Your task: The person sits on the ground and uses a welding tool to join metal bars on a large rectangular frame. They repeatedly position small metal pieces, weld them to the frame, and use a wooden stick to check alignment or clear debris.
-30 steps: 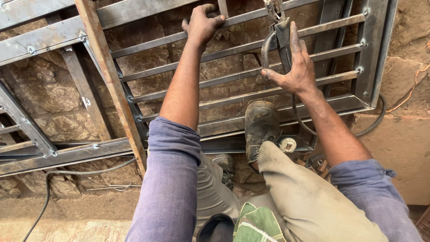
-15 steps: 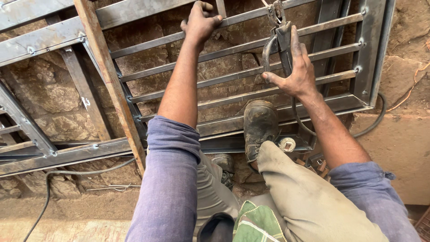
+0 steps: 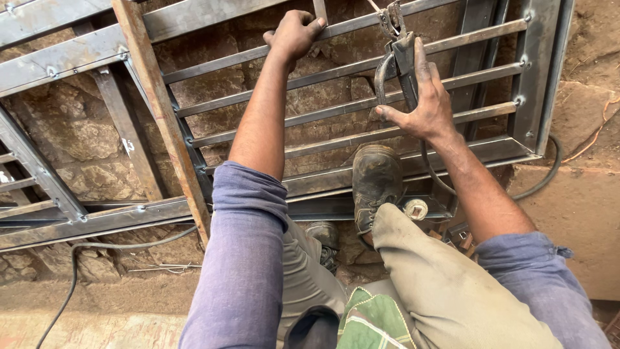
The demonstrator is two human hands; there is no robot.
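The left hand (image 3: 294, 33) has its grip curled round a slanted flat bar of the steel window grille (image 3: 452, 81). The right hand (image 3: 423, 103) wraps a welding electrode holder (image 3: 399, 48), its long axis near upright, jaw end pointing away to the grille's top; the index finger lies along it.

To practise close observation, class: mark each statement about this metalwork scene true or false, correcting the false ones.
1. The left hand grips a bar of the metal grille. True.
2. The right hand holds a hammer. False: it holds a dark clamp-like tool with a cable.
3. A boot rests on the frame. True.
4. The wooden plank lies over both arms. False: it lies left of them.
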